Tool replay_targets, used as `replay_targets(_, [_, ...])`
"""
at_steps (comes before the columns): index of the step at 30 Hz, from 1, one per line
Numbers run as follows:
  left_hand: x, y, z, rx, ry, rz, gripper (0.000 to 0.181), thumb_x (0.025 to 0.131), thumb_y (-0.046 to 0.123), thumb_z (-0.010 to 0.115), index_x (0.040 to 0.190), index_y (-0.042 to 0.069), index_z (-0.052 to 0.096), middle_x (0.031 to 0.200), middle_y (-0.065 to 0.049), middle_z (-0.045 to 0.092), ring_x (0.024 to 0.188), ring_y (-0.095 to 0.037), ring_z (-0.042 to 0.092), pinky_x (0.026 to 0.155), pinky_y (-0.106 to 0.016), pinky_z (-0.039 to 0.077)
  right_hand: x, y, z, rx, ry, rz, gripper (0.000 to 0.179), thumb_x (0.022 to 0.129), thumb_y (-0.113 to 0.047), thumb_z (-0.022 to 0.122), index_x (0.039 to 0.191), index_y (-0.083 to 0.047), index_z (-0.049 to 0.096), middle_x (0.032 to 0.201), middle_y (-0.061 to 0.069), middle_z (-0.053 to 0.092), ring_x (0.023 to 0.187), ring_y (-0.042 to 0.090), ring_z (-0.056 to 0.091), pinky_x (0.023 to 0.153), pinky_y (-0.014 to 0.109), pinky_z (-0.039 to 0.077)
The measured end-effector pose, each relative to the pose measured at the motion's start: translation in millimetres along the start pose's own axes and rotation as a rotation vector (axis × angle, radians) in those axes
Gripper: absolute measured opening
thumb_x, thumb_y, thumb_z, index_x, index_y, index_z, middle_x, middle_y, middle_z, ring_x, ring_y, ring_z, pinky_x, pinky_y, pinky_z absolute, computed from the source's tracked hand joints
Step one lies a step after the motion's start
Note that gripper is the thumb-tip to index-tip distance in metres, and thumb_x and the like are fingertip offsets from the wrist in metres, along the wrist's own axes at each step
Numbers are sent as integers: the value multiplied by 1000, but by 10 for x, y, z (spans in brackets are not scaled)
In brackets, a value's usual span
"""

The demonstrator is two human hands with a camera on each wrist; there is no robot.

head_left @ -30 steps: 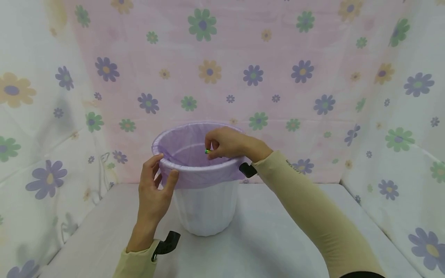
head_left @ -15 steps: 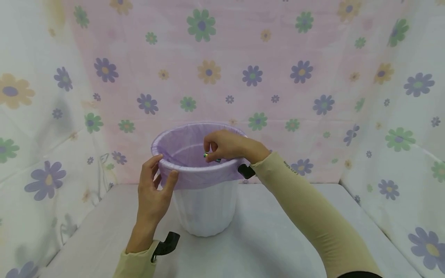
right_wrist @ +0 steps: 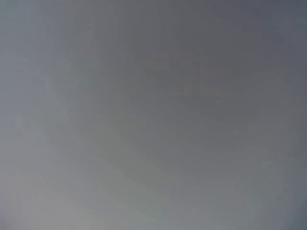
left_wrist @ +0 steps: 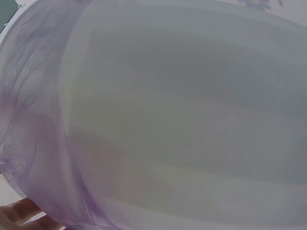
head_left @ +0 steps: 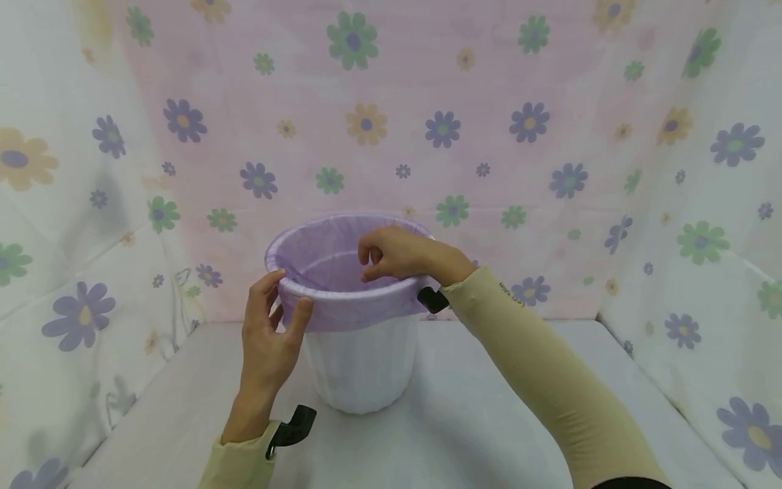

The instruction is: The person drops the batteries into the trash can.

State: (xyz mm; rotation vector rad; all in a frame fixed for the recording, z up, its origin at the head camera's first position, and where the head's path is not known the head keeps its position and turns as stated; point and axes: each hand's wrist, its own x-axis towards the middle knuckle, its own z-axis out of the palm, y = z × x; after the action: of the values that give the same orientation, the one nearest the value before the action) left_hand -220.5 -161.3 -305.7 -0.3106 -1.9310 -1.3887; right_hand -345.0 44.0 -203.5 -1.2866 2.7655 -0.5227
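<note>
A white waste bin (head_left: 360,367) stands upright, its rim covered by a lavender bin liner (head_left: 360,309) folded down over the outside. My left hand (head_left: 269,346) holds the bin's near left rim, thumb on the front and fingers bent at the side; its fingers (left_wrist: 24,211) show low in the left wrist view beside the liner. My right hand (head_left: 397,252) hangs over the bin's opening, fingers bent and the thumb a little apart from the index finger. Nothing shows between them. The right wrist view is a grey blur.
The bin stands on a white-covered table (head_left: 489,407). A flowered cloth (head_left: 391,88) hangs behind it and along both sides. Black wrist mounts (head_left: 293,431) sit at the cuffs, the right one close to the bin's rim.
A small shiny green thing pinched in my right hand sank lower, then left the fingers and is out of sight now. My left hand has stayed at the rim.
</note>
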Motion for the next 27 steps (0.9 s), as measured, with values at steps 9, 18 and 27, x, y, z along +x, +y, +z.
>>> replay_targets(9, [34, -119, 20, 4, -1, 13, 52, 89, 13, 66, 136, 16, 45, 142, -4, 41, 134, -30, 38, 103, -56, 36, -48, 24, -62, 5, 76, -24, 17, 87, -27, 71, 92, -12, 63, 81, 0, 57, 76, 15, 52, 70, 27, 45])
replay_targets(18, [49, -169, 24, -6, 9, 5, 54, 88, 13, 67, 137, 18, 45, 142, 0, 41, 134, -24, 39, 104, -53, 36, -350, 30, -206, 8, 217, -102, 13, 88, -25, 69, 86, -15, 62, 73, -2, 54, 72, 14, 50, 67, 27, 44])
replay_targets(27, [27, -130, 2, 59, 14, 20, 64, 86, 13, 70, 143, 19, 41, 142, -4, 41, 132, -26, 40, 104, -54, 37, -904, 15, -262, -107, 340, -168, 12, 90, -24, 67, 85, -15, 61, 74, -5, 53, 70, 11, 49, 66, 28, 44])
